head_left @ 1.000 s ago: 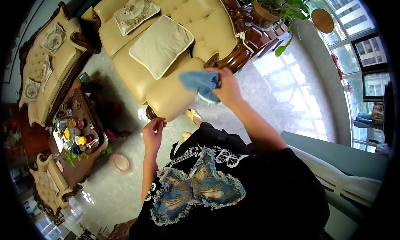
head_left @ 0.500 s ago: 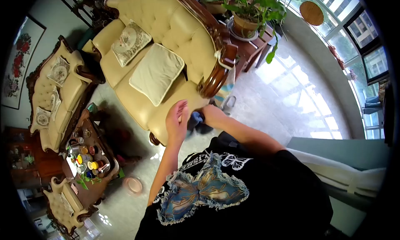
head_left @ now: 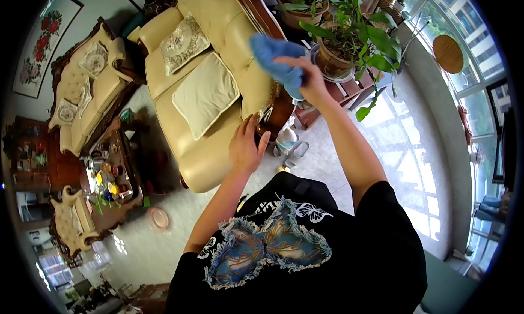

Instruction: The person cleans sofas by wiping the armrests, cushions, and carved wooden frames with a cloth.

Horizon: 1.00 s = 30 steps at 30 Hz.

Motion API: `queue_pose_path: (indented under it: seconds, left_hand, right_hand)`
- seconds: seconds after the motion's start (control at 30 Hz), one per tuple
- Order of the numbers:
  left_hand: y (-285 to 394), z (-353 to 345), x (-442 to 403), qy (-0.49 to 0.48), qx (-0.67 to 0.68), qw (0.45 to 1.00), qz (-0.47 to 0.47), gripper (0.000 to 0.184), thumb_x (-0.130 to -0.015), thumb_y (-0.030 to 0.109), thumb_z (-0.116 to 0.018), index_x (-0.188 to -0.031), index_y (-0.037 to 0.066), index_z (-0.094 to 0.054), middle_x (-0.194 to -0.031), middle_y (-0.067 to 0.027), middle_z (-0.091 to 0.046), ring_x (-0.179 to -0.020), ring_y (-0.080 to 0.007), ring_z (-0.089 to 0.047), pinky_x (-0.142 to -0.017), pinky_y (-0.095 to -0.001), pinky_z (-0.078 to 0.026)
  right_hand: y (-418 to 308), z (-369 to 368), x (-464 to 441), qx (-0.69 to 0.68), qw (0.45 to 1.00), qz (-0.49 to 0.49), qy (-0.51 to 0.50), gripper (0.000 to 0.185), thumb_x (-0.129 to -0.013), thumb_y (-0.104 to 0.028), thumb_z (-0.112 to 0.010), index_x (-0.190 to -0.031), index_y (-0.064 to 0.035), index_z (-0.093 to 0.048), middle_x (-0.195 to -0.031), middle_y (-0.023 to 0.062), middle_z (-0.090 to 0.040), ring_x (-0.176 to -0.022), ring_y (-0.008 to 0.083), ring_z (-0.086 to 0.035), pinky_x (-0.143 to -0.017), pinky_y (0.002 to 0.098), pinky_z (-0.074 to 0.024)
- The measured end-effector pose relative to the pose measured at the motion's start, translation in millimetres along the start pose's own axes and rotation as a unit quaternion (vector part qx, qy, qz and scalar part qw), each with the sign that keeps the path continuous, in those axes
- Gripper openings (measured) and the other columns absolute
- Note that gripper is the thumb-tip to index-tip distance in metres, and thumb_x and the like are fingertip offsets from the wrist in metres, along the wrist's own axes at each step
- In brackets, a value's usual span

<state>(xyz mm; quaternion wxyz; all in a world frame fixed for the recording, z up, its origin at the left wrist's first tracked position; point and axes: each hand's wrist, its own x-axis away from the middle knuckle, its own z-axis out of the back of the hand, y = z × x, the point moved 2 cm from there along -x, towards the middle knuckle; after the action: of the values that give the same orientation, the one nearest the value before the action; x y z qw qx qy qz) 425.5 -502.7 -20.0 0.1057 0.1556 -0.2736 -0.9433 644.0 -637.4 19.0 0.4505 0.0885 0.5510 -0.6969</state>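
Observation:
A blue cloth (head_left: 277,60) is held up in my right hand (head_left: 311,80), in front of the sofa's wooden back edge and beside the potted plants. My left hand (head_left: 246,147) rests with fingers spread on the carved wooden arm end (head_left: 277,117) of the cream sofa (head_left: 204,161). To the left of that hand a plain cream cushion (head_left: 206,96) lies on the seat, and a patterned cushion (head_left: 184,44) leans farther back.
Potted plants (head_left: 341,55) stand on a wooden stand behind the sofa arm. Grey slippers (head_left: 297,154) are on the floor below. At the left are a cluttered coffee table (head_left: 112,205), a pink basin (head_left: 158,219) and another sofa (head_left: 103,98).
My right hand has lifted the blue cloth from low near the sofa front up to its back edge. My left hand has come down onto the wooden arm. The view has shifted.

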Motion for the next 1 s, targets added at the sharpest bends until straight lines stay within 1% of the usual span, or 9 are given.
queue_pose_path:
  seconds: [0.13, 0.23, 0.3, 0.37, 0.43, 0.53, 0.77, 0.93, 1.0]
  left_hand:
    - [-6.2, -1.3, 2.0, -0.055, 0.015, 0.995, 0.076, 0.059, -0.096, 0.049, -0.054, -0.135, 0.005, -0.054, -0.115, -0.0207, -0.065, -0.103, -0.0386, -0.063, -0.088, -0.0438, -0.051]
    - [-4.4, -1.9, 4.6, 0.002, -0.025, 0.999, 0.028, 0.054, -0.095, 0.048, -0.055, -0.127, 0.004, -0.061, -0.106, -0.0195, -0.067, -0.093, -0.0381, -0.065, -0.08, -0.0437, -0.052]
    - [-6.4, -4.4, 5.7, 0.01, -0.021, 0.999, 0.027, 0.052, -0.095, 0.047, -0.056, -0.125, 0.004, -0.061, -0.105, -0.0194, -0.067, -0.092, -0.038, -0.065, -0.08, -0.0435, -0.052]
    - [-7.9, -2.9, 4.6, 0.017, -0.019, 1.0, 0.018, 0.051, -0.095, 0.046, -0.056, -0.123, 0.004, -0.062, -0.104, -0.0192, -0.067, -0.092, -0.0378, -0.065, -0.079, -0.0433, -0.052]
    - [-6.4, -2.4, 4.9, 0.013, -0.017, 1.0, 0.017, 0.048, -0.094, 0.044, -0.058, -0.119, 0.003, -0.063, -0.103, -0.0185, -0.067, -0.091, -0.0377, -0.065, -0.079, -0.0431, -0.052]
    - [-5.6, -3.6, 4.7, 0.021, -0.011, 1.0, 0.014, 0.046, -0.093, 0.042, -0.06, -0.117, 0.002, -0.063, -0.102, -0.0177, -0.067, -0.09, -0.0375, -0.065, -0.078, -0.0429, -0.052]
    - [-4.5, -5.3, 7.0, 0.027, -0.025, 0.999, 0.034, 0.046, -0.092, 0.043, -0.06, -0.117, 0.004, -0.064, -0.104, -0.0163, -0.067, -0.092, -0.0371, -0.064, -0.078, -0.0435, -0.052]
    - [-5.8, -5.1, 6.6, 0.019, -0.017, 0.999, 0.042, 0.049, -0.091, 0.045, -0.06, -0.117, 0.003, -0.063, -0.104, -0.0171, -0.067, -0.091, -0.0378, -0.065, -0.077, -0.0445, -0.052]
    - [-4.9, -3.4, 5.3, 0.021, -0.021, 0.999, 0.045, 0.05, -0.091, 0.045, -0.061, -0.117, 0.002, -0.063, -0.104, -0.0175, -0.067, -0.091, -0.0381, -0.065, -0.077, -0.0449, -0.052]
  right_hand:
    - [36.0, -1.8, 40.4, 0.105, 0.951, -0.144, -0.253, 0.048, -0.071, 0.006, -0.065, -0.114, -0.0149, -0.073, -0.12, 0.0066, -0.07, -0.094, 0.0269, -0.06, -0.095, 0.0334, -0.0451]
    - [44.8, 32.6, 71.0, 0.116, 0.97, -0.071, -0.202, 0.053, -0.07, 0.007, -0.059, -0.113, -0.0194, -0.073, -0.114, 0.0097, -0.071, -0.101, 0.0305, -0.063, -0.091, 0.038, -0.0489]
    - [50.4, 70.2, 86.7, 0.197, 0.903, -0.273, -0.268, 0.048, -0.07, 0.004, -0.059, -0.111, -0.0189, -0.073, -0.104, 0.018, -0.07, -0.099, 0.0363, -0.066, -0.087, 0.0424, -0.0509]
    - [91.0, 101.9, 115.5, 0.181, 0.87, -0.438, -0.133, 0.04, -0.071, 0.003, -0.062, -0.11, -0.0043, -0.07, -0.095, 0.0201, -0.071, -0.091, 0.0368, -0.068, -0.084, 0.0394, -0.0523]
    - [76.1, 117.1, 98.4, -0.029, 0.926, -0.367, 0.08, 0.041, -0.072, 0.003, -0.061, -0.112, -0.0011, -0.069, -0.101, 0.0117, -0.072, -0.092, 0.0262, -0.069, -0.086, 0.0343, -0.0519]
    - [-3.6, 95.0, 36.9, -0.218, 0.926, -0.282, 0.124, 0.047, -0.072, 0.008, -0.058, -0.116, -0.0045, -0.069, -0.116, 0.0071, -0.069, -0.106, 0.0197, -0.065, -0.095, 0.0306, -0.0479]
    - [28.3, -7.3, 51.6, 0.039, 0.976, -0.099, -0.188, 0.044, -0.078, 0.0, -0.063, -0.121, -0.0102, -0.067, -0.123, 0.0151, -0.067, -0.113, 0.0373, -0.062, -0.1, 0.0404, -0.0472]
    - [32.1, 50.5, 29.9, 0.192, 0.881, -0.357, -0.242, 0.032, -0.076, -0.014, -0.071, -0.102, 0.004, -0.067, -0.097, 0.028, -0.067, -0.092, 0.044, -0.065, -0.082, 0.0453, -0.0522]
    - [10.5, 72.3, -2.2, 0.153, 0.917, -0.349, -0.116, 0.028, -0.076, -0.014, -0.073, -0.091, 0.0089, -0.066, -0.082, 0.0221, -0.068, -0.076, 0.0317, -0.067, -0.072, 0.0385, -0.0515]
